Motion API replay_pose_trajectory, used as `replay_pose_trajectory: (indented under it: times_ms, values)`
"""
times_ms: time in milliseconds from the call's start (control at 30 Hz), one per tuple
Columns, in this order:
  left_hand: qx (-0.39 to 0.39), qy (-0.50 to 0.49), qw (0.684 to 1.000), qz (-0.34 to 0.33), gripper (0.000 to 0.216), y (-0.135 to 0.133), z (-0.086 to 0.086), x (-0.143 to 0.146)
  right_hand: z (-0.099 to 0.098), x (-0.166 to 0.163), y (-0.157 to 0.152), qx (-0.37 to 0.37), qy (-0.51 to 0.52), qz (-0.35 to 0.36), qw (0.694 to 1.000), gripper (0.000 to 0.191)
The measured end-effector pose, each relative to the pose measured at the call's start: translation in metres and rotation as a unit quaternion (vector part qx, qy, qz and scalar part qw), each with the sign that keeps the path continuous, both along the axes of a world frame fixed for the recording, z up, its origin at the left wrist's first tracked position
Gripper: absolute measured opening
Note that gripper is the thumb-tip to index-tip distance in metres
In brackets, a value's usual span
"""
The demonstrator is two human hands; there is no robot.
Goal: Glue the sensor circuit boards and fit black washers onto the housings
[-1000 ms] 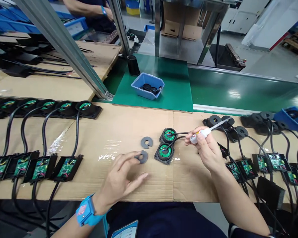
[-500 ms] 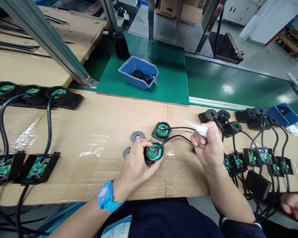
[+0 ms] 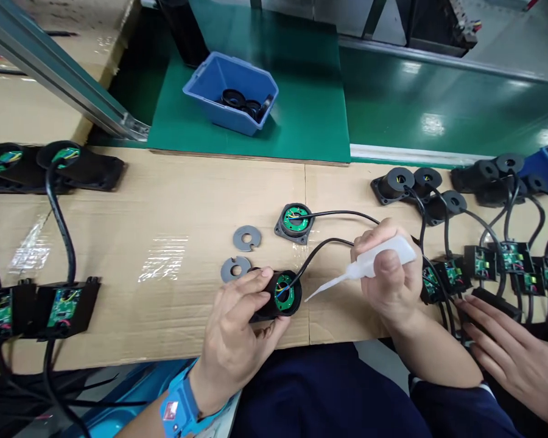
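Over the front edge of the cardboard sheet (image 3: 164, 201), the left hand (image 3: 237, 328) was closed around a black round housing (image 3: 278, 295), which was tilted with its green board facing right. Just beside it the right hand (image 3: 388, 274) gripped a white squeeze bottle (image 3: 379, 258), nozzle pointing toward the housing. Two grey washers (image 3: 247, 238) lay on the sheet behind the left hand.

You're at a factory assembly line: green conveyor (image 3: 438, 115), parts bin (image 3: 231, 91), wired circuit boards (image 3: 64, 304) on the cardboard-covered bench (image 3: 164, 201).
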State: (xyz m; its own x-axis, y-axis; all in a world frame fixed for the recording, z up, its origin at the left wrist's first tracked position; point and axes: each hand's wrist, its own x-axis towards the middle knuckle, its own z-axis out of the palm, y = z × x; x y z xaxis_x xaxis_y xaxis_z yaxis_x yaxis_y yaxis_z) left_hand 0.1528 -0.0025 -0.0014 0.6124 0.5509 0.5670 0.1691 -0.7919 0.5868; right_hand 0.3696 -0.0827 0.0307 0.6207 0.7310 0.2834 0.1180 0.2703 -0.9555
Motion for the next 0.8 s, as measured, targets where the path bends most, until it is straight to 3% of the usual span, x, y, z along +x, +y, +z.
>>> replay_pose_trajectory:
  times_ms: [267,800]
  values:
    - [0.038,0.027,0.999,0.019,0.045,-0.005,0.009,0.000,0.002,-0.008,-0.009,0.011,-0.121,0.051,0.991,0.015]
    - [0.050,0.050,0.997,0.026,0.044,-0.007,0.014,0.000,0.012,-0.008,-0.011,-0.001,-0.197,0.072,0.978,0.014]
